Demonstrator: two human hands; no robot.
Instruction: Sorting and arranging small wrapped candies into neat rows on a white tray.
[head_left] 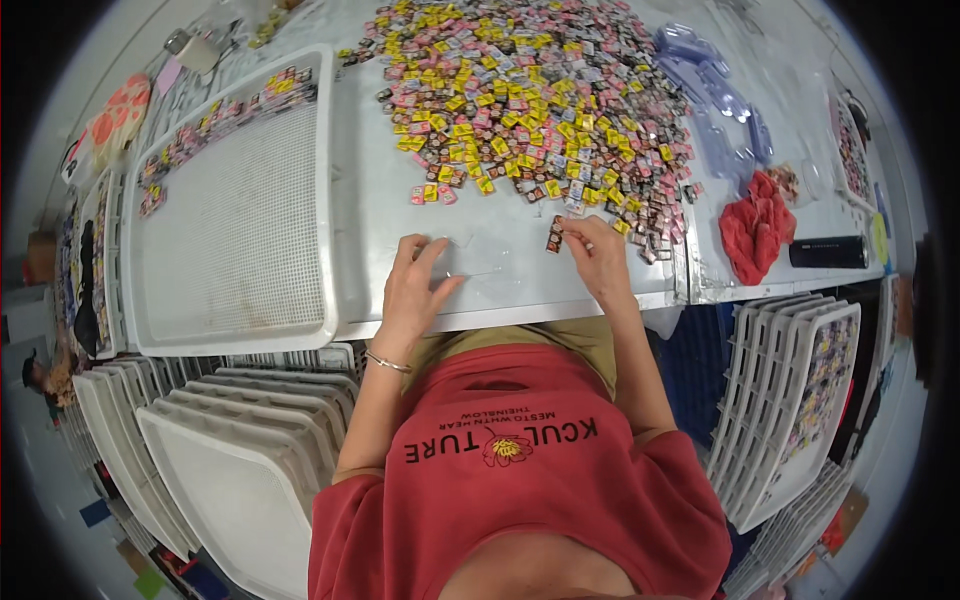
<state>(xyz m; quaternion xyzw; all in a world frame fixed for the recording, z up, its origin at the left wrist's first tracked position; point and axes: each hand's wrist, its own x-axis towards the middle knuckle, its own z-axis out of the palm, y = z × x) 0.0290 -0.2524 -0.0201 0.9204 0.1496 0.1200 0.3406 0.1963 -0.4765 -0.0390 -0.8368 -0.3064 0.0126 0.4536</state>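
Note:
My right hand [602,262] pinches a short dark brown strip [554,236] with pale marks between thumb and fingers, just above the table. To its left, my left hand [410,288] is held with thumb and fingers apart over the table's near part, nothing visible between them. Thin clear plastic scraps [482,273] lie beside its fingertips. Beyond both hands spreads a large heap of small block-shaped pieces [520,110] in yellow, pink, brown and lilac. A few pink and yellow ones [432,193] sit side by side at the heap's near left edge.
A white mesh tray [235,220] on the left holds rows of pieces along its far side. Rightward are blue-violet plastic trays [715,95], a red cloth [755,228] and a black box-like object [828,252]. White trays are stacked below the table, left [235,470] and right [780,400].

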